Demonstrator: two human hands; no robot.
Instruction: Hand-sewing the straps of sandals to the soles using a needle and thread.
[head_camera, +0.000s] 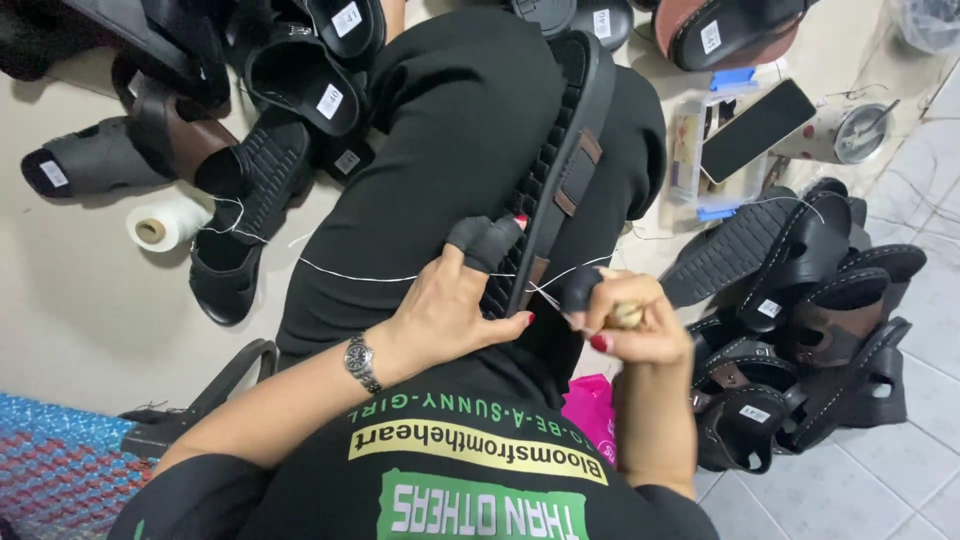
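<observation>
Sandal (568, 150), black, propped on edge along the lap, long axis running from near the belly out over the knees, ribbed sole facing left.

Braced there, probably to bring the sole's rim up for stitching. Left hand (455, 300) clamped on the near sole edge, black guards on thumb and forefinger. Right hand (625, 325) closed round a small pale tool handle, pinching white thread (350, 275) pulled taut leftward across the thigh. Around on the floor (80, 300): heap of finished sandals (800, 330) at right edge, more sandals (250, 130) at upper left, thread spool (165, 225) beside them.
</observation>
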